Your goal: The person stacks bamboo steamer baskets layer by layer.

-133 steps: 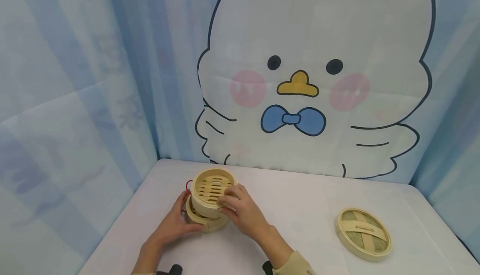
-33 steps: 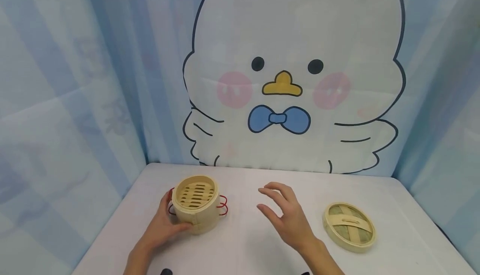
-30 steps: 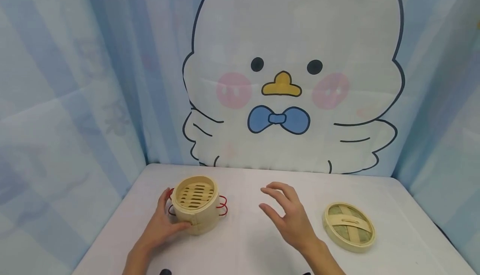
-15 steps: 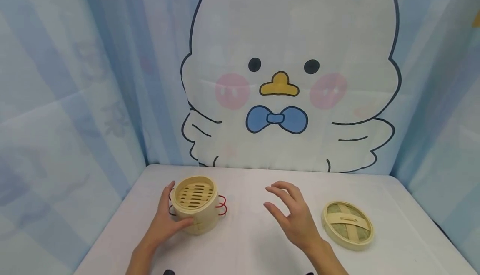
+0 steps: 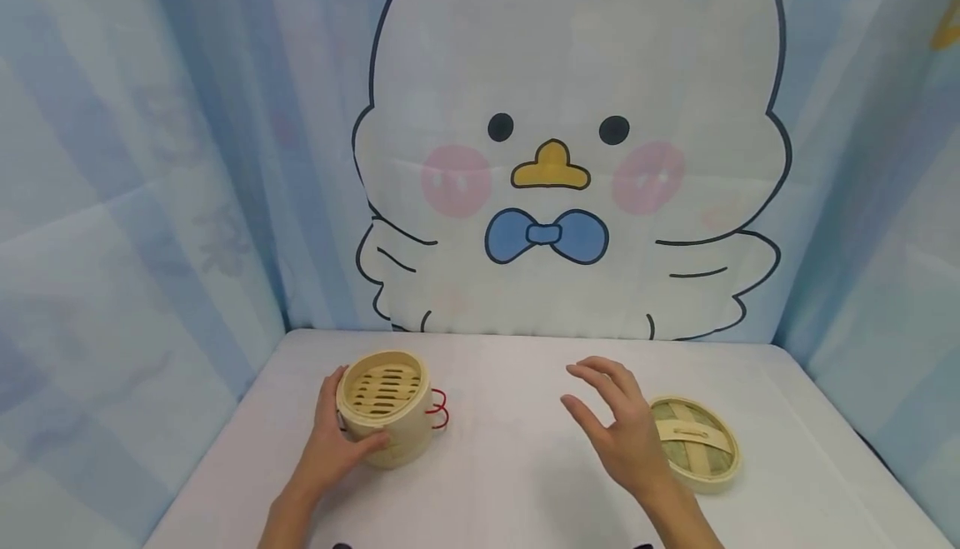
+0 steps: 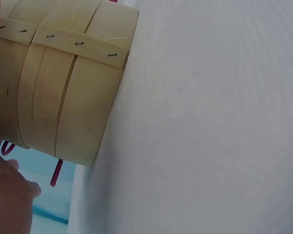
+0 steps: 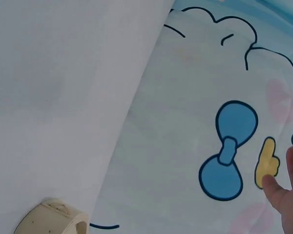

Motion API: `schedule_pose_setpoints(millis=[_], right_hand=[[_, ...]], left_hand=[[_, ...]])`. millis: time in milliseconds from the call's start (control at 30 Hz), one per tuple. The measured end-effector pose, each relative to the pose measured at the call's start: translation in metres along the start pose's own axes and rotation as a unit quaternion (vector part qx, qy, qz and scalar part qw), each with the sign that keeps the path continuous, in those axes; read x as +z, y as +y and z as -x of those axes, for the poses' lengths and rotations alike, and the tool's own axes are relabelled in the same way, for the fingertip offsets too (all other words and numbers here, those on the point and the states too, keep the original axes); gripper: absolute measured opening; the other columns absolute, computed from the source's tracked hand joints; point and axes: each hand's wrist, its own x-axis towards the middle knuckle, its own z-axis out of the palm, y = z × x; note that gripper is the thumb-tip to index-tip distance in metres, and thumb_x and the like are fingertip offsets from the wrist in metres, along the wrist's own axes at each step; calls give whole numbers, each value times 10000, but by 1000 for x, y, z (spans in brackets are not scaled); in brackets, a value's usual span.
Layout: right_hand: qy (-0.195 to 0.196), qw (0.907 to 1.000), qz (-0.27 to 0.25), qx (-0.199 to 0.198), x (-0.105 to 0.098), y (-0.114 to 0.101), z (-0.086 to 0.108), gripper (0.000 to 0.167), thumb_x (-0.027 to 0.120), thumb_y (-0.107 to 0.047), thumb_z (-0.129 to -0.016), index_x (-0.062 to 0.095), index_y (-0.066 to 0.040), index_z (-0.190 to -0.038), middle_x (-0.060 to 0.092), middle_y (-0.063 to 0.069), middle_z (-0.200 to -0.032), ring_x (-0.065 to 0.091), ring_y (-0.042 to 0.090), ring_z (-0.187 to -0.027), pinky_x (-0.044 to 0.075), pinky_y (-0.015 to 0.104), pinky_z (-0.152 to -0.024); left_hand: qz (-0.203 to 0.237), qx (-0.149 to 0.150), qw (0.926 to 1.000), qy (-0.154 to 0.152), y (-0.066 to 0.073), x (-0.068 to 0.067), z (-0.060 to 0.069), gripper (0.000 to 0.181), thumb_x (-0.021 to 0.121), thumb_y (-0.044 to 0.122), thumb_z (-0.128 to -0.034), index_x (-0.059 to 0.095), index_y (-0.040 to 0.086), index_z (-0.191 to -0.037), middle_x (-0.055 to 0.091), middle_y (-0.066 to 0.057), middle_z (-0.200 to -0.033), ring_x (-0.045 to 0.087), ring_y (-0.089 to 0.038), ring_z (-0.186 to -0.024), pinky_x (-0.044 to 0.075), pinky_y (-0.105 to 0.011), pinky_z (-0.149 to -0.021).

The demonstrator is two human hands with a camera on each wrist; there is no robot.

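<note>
On the left side of the table stands a two-tier bamboo steamer (image 5: 393, 428), with a slatted floor visible inside its top tier and red loops at its right side. My left hand (image 5: 330, 447) holds it from the left, thumb across the front and fingers round the far left side. In the left wrist view, the stapled wall of the steamer (image 6: 63, 83) fills the upper left. My right hand (image 5: 626, 432) hovers above the table with nothing in it, fingers bent loosely and thumb apart. Behind it, partly covered, lies the round bamboo lid (image 5: 697, 445) with its crossed strips and handle.
A white cloth covers the table (image 5: 495, 466). Blue-and-white curtains (image 5: 210, 266) enclose the back and sides, the rear one printed with a large white chick wearing a blue bow tie.
Seconds ago both hands were setting the upper tier onto the lower one. The right hand let go and has drifted right toward the lid; the left fingers have shifted on the steamer's side.
</note>
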Motion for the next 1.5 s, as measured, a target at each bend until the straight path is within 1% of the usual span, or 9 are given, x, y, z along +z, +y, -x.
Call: schedule_pose_setpoints(millis=[100, 267, 367, 633, 900, 1067, 1233, 1367, 1500], right_hand=[[70, 9999, 134, -18, -7, 5, 3, 435, 808, 34, -778, 690, -35, -1191, 609, 107, -1187, 536, 276, -1133, 355, 164, -1037], [219, 9991, 355, -121, -20, 12, 8, 496, 830, 73, -721, 700, -42, -1185, 619, 110, -1181, 542, 276, -1110, 356, 146, -1025], [242, 9987, 444, -30, -28, 14, 13, 525, 828, 106, -695, 705, -48, -1181, 624, 108, -1178, 542, 266, -1108, 358, 141, -1022], [130, 9934, 881, 728, -45, 14, 28, 464, 824, 106, -732, 703, -27, -1160, 612, 78, -1169, 519, 161, -1125, 320, 63, -1011], [163, 9919, 1145, 527, -66, 33, 40, 484, 820, 127, -684, 712, -19, -1133, 624, 116, -1128, 526, 224, -1074, 295, 71, -1024], [-24, 9885, 1397, 584, -81, 46, 50, 494, 814, 119, -681, 704, -23, -1141, 618, 136, -1136, 531, 297, -1056, 256, 53, -1011], [-308, 9815, 1694, 833, -93, 57, 61, 482, 839, 82, -697, 705, -34, -1145, 627, 118, -1133, 557, 330, -1040, 250, 45, -961], [-519, 9749, 1838, 1147, -99, 64, 70, 445, 842, 49, -734, 710, -43, -1149, 636, 125, -1135, 575, 354, -1055, 337, 144, -913], [-592, 9727, 1866, 1249, -102, 69, 76, 451, 843, 44, -735, 707, -46, -1155, 631, 139, -1149, 573, 373, -1067, 333, 160, -905]], left_hand=[[66, 80, 9999, 43, 0, 2, 0, 1246, 931, 232, -730, 55, 87, -1604, 160, -226, -1609, 115, -451, -1488, 127, -703, -1135], [116, 20, 9999, 39, -1, 3, 0, 1257, 931, 225, -729, 40, 88, -1606, 144, -233, -1623, 113, -455, -1489, 125, -699, -1138], [139, -39, 9999, 22, 0, 4, -1, 1273, 926, 221, -734, 11, 87, -1609, 127, -244, -1629, 106, -464, -1489, 123, -697, -1139], [128, -76, 9999, 36, 1, 6, -1, 1259, 912, 221, -754, -3, 89, -1609, 133, -255, -1628, 113, -469, -1488, 127, -688, -1144], [123, -196, 9997, 60, 3, 5, 0, 1256, 910, 221, -757, -4, 82, -1608, 132, -260, -1628, 113, -469, -1487, 122, -681, -1149], [164, -166, 9997, -4, 2, 2, 0, 1250, 901, 208, -767, -13, 69, -1607, 127, -267, -1626, 105, -469, -1489, 125, -682, -1148], [159, -294, 9994, -59, 3, 0, -1, 1229, 878, 226, -792, -27, 54, -1604, 120, -274, -1627, 93, -471, -1491, 118, -685, -1147], [108, -408, 9991, -65, 4, 0, -1, 1209, 868, 241, -803, -18, 52, -1604, 119, -273, -1628, 93, -472, -1491, 119, -685, -1147], [85, -412, 9991, -76, 5, 0, 0, 1197, 865, 243, -805, -7, 43, -1601, 123, -277, -1625, 97, -477, -1488, 124, -692, -1142]])
